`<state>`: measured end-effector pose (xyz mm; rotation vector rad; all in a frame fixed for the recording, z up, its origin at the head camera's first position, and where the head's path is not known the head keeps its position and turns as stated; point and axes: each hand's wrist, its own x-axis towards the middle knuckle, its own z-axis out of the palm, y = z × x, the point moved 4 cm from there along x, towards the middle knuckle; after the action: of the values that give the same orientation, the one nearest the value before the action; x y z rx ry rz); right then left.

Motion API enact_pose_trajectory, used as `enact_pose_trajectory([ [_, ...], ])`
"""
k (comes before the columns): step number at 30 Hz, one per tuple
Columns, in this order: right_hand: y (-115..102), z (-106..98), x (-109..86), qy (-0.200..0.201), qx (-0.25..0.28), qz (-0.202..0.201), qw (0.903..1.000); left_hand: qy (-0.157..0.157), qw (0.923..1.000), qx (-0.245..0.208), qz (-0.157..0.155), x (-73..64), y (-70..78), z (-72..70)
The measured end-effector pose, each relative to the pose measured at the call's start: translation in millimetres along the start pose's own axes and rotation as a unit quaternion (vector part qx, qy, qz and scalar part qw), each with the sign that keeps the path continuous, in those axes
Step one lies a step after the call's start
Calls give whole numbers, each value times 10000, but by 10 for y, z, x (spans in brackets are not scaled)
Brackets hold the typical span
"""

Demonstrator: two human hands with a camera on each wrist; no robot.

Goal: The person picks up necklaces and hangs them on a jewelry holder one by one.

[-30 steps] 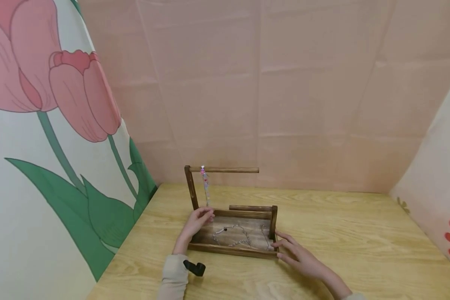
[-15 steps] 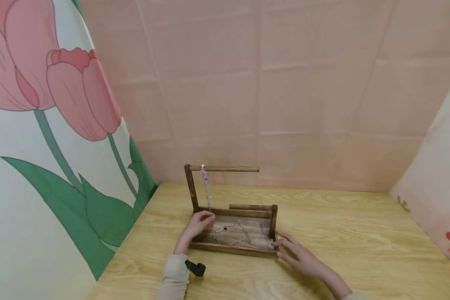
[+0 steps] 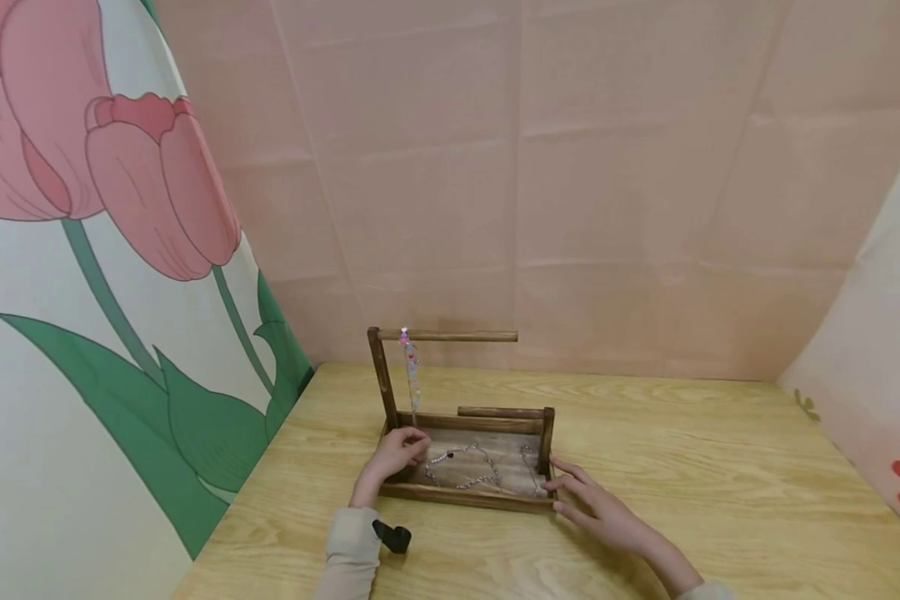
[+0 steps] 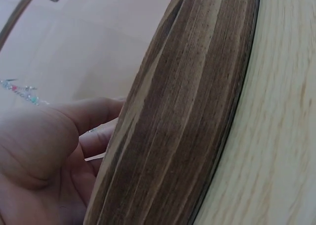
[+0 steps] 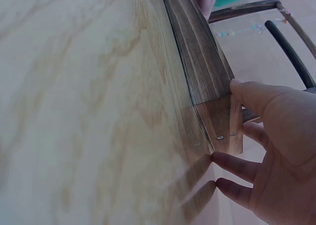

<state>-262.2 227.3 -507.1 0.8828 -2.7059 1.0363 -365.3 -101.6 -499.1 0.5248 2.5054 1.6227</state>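
fingers (image 5: 255,133) of the right hand (image 3: 606,518) touch a wooden tray (image 3: 465,499) holding chains (image 3: 484,481).

Legible text, labels, brands, numbers, signs: none found. Head view and both wrist views were checked; no marking was readable.

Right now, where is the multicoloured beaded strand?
In the head view, the strand hangs near the left end of the upper brown wooden bar, above the left hand.
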Motion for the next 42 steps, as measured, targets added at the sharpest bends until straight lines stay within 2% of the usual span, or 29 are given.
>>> enact_pose_trajectory([
  [7,19,8,-16,-58,48,27,10000,-71,9990,436,-76,12,-78,16],
  [21,14,-12,-11,28,11,-15,10000,-58,9952,973,122,16,-58,61],
  [25,12,-15,-5,78,-60,-64,9999,132,9861,1623,337,17,-43,76],
  [28,16,-9,-2,87,-65,-72,9999,253,9800,1925,434,9,-24,91],
  [31,13,-3,0,73,-34,-70,9999,291,9807,1895,383,-4,-12,102],
  [35,4,-3,0,78,-35,-47,10000,281,9820,1863,159,-23,-8,121],
  [42,-5,-10,-1,129,-117,-43,9998,366,9759,2149,-65,-29,-4,168],
])
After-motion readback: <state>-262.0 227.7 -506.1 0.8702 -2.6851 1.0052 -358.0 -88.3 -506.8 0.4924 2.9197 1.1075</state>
